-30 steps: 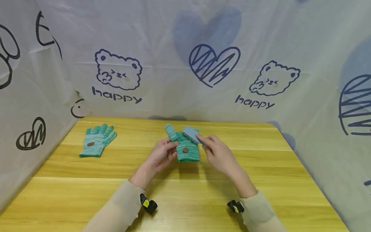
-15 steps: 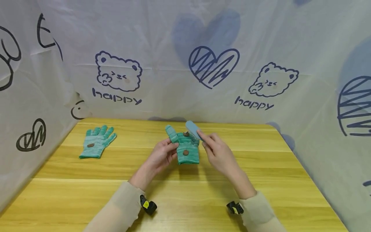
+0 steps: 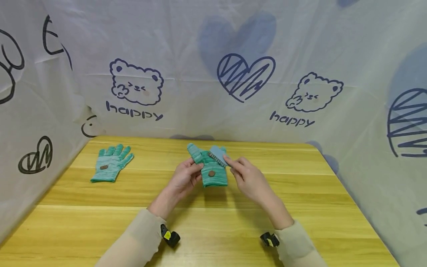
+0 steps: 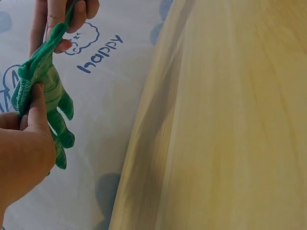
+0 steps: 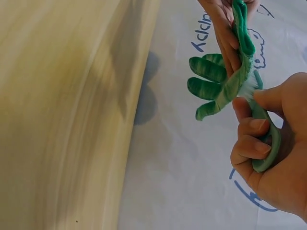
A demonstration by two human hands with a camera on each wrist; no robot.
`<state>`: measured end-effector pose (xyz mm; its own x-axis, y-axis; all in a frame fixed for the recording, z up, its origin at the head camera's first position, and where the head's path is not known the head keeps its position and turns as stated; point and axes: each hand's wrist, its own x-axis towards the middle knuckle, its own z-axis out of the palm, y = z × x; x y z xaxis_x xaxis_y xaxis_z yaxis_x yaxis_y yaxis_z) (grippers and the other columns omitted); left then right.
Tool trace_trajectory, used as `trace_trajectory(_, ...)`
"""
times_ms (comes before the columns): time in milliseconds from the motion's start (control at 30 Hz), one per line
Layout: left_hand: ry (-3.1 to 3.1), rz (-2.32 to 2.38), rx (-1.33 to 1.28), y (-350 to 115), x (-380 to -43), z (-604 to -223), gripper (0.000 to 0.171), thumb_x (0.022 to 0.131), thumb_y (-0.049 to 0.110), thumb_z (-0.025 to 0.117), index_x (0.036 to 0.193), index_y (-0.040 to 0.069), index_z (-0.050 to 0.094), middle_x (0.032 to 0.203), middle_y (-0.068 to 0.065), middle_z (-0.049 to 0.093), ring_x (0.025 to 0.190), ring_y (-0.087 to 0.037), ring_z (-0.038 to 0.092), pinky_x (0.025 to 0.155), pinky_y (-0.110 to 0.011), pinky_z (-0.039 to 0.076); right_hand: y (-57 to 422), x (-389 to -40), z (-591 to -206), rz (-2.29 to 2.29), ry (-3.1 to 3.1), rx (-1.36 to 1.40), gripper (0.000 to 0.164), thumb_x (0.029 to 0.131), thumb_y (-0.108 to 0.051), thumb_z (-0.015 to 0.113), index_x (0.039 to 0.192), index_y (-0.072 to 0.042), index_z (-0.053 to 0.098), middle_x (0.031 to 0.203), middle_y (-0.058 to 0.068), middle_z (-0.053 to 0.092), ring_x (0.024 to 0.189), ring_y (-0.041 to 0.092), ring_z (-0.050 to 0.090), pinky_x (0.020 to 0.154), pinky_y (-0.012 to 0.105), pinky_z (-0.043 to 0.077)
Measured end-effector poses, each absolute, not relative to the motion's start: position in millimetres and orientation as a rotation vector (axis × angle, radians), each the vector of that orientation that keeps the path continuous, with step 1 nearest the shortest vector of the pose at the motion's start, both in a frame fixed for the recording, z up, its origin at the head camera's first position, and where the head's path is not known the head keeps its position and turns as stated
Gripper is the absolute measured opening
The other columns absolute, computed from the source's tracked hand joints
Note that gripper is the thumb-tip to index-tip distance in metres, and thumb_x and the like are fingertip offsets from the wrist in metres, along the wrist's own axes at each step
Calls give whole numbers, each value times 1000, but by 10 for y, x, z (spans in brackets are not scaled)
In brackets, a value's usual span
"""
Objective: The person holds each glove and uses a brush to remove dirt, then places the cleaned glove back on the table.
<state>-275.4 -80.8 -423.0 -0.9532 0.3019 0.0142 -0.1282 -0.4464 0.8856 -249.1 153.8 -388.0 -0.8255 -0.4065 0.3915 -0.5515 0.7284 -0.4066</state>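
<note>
My left hand [image 3: 186, 174] grips the side of a green knit glove [image 3: 213, 180], holding it above the table. In the left wrist view the left hand [image 4: 29, 153] has its thumb against the glove [image 4: 50, 91]. My right hand [image 3: 250, 178] holds a light-blue scrub brush [image 3: 218, 152], bristles against the glove near its finger end. Curled fingers of the right hand [image 5: 273, 143] wrap the looped brush handle [image 5: 268, 158] in the right wrist view. A brown spot [image 3: 211, 173] marks the glove near the cuff; the brush partly covers another brown patch.
A second green glove [image 3: 108, 165] with a brown spot [image 3: 104, 167] lies flat at the table's back left. The wooden table [image 3: 300, 207] ends at a white printed cloth [image 3: 186, 104] behind and at the sides.
The brush moved up and right, baring a brown patch near the glove's finger end, then came back down and left over it. The glove shifted slightly; the left hand kept its grip.
</note>
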Motion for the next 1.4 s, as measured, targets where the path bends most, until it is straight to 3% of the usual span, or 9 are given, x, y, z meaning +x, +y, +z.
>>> trace_trajectory(300,1425,2490,214,-811,-2743,-4221,30,108,-4,43,137,-7,48,99,1,72,89,-8,70,78,-19,58,1649,-2481,-3755,790,-2727,632,45,107,-11,55,151,-22,58,95,1,60,69,15,46,58,30,41)
trace_trajectory(667,1424,2430,298,-794,-2710,-4219,30,108,-3,42,137,-4,49,101,0,73,91,-9,71,78,-20,58,1652,-2505,-3790,872,-2617,624,47,109,-12,53,155,-20,52,114,11,64,76,18,50,62,33,44)
trace_trajectory(867,1455,2386,349,-788,-2712,-4245,23,108,-3,44,128,0,54,100,0,71,92,-8,70,81,-21,58,1593,-2507,-3835,829,-2619,685,47,109,-10,53,155,-19,52,113,10,63,80,19,51,67,34,46)
trace_trajectory(1200,1422,2469,255,-776,-2721,-4225,39,108,-5,41,146,-10,42,105,1,73,95,-8,70,81,-20,58,1541,-2480,-3850,707,-2694,749,45,109,-8,53,152,-17,56,108,6,63,78,15,51,67,31,47)
trace_trajectory(1400,1304,2542,202,-776,-2728,-4222,37,109,-4,37,146,-8,41,107,-2,71,94,-9,71,79,-22,59,1563,-2477,-3834,732,-2685,788,45,108,-8,55,152,-18,57,105,3,62,76,13,49,65,30,46)
